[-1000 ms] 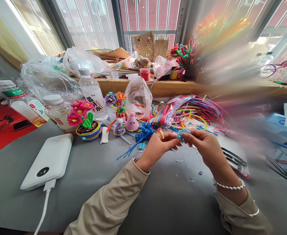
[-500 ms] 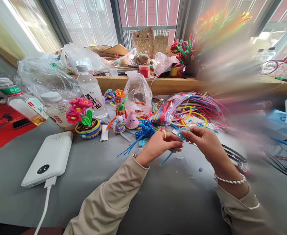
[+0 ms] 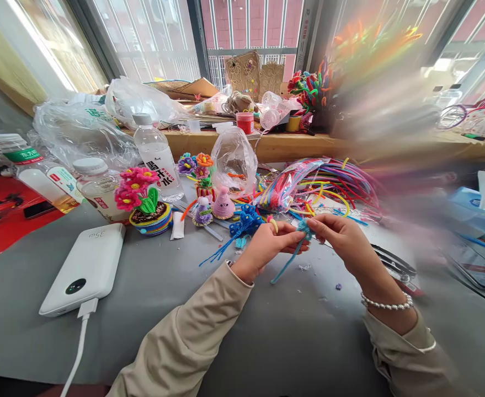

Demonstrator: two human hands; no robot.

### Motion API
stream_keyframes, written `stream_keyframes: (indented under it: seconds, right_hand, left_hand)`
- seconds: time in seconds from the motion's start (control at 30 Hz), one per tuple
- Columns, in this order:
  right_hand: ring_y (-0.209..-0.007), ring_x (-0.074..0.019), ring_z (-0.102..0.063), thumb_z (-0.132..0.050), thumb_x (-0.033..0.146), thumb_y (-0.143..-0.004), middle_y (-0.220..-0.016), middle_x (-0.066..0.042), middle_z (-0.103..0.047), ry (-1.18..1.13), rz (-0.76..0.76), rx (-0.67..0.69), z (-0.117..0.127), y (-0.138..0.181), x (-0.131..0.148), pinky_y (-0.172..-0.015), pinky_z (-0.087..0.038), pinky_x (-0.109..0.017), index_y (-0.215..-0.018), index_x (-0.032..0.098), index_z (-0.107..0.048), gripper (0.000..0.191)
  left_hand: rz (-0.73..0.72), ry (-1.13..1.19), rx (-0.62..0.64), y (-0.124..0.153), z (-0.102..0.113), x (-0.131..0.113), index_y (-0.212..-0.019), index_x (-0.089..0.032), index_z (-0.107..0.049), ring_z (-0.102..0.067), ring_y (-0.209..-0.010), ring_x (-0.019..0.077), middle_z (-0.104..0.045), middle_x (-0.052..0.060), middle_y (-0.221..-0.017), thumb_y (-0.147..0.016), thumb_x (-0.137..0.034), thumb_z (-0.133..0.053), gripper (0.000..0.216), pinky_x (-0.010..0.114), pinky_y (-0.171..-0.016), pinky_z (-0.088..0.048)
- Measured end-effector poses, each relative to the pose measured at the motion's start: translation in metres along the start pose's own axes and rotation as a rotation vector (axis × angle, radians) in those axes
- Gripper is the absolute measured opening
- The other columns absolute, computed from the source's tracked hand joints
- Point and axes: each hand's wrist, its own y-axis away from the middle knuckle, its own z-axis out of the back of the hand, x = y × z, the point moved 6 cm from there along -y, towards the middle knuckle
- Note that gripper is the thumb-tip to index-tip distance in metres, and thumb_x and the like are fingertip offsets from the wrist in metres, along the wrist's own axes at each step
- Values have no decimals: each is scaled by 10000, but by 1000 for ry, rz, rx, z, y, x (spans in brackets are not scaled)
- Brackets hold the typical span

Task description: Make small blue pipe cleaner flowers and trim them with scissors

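Note:
Both my hands meet above the grey table [image 3: 242, 331] on a light blue pipe cleaner [image 3: 292, 258]. My left hand [image 3: 267, 245] pinches it from the left, with a yellow ring on one finger. My right hand [image 3: 341, 240] pinches its curled top end from the right. The free tail of the pipe cleaner hangs down to the left, toward the table. Just behind my left hand lies a dark blue pipe-cleaner flower [image 3: 244, 220].
A bundle of coloured pipe cleaners [image 3: 329, 184] lies behind my hands. On the left are a white power bank [image 3: 85, 267] with a cable, a pipe-cleaner flower pot [image 3: 145, 201] and water bottles [image 3: 157, 157]. Scissors [image 3: 395, 267] lie to the right. Plastic bags crowd the wooden sill.
The pipe cleaner's tail has swung out below my hands, where a second ago only its curled end showed between the fingertips. My hands have stayed close together.

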Motion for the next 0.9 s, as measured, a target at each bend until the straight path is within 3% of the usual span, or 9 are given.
stream_keyframes:
  seconds: [0.17, 0.33, 0.43, 0.57, 0.73, 0.9]
  right_hand:
    - [-540, -106, -421, -545, 432, -729, -585, 2, -517, 80, 119, 55, -5, 0, 8, -505, -342, -227, -632, 158, -617, 299]
    - [-531, -100, -437, -462, 430, -793, -656, -11, -559, 44, 109, -131, 7, -1, 3, -506, -371, -222, -834, 153, -630, 326]
    - [-526, -110, -452, -475, 429, -787, -640, -19, -571, 182, 79, -176, 10, -3, -6, -508, -378, -233, -825, 145, -632, 327]
    - [-554, -132, -494, -525, 328, -770, -681, -35, -588, 536, 157, -1, -7, -7, -16, -576, -407, -266, -734, 163, -658, 215]
    - [-786, -177, -563, -541, 194, -754, -880, -63, -587, 785, 270, 281, -33, -6, -24, -726, -433, -281, -851, 191, -665, 157]
    - [-843, -195, -559, -500, 174, -765, -882, -70, -581, 896, 270, 330, -38, -4, -23, -726, -431, -290, -793, 169, -627, 130]
  left_hand:
    - [9, -15, 22, -2, 0, 1, -730, -101, -607, -623, -622, 132, -617, 29, -691, -554, -321, -722, 304, 271, -672, -463]
    - [-58, 123, -98, -3, 10, -7, -679, -103, -603, -616, -591, 117, -610, -4, -631, -529, -263, -740, 259, 256, -666, -479]
    - [-107, 218, -155, -2, 19, -16, -685, -113, -619, -618, -599, 106, -642, 5, -661, -537, -239, -734, 226, 225, -649, -479]
    - [-149, 322, -224, -4, 33, -24, -678, -125, -630, -621, -589, 104, -654, 1, -636, -532, -220, -733, 203, 197, -602, -478]
    - [-158, 275, -212, -7, 35, -24, -623, -118, -613, -619, -554, 106, -646, -3, -584, -504, -212, -746, 202, 188, -569, -468]
    - [-145, 222, -203, -6, 32, -21, -630, -117, -603, -622, -565, 121, -639, -5, -584, -509, -234, -746, 221, 229, -625, -475]
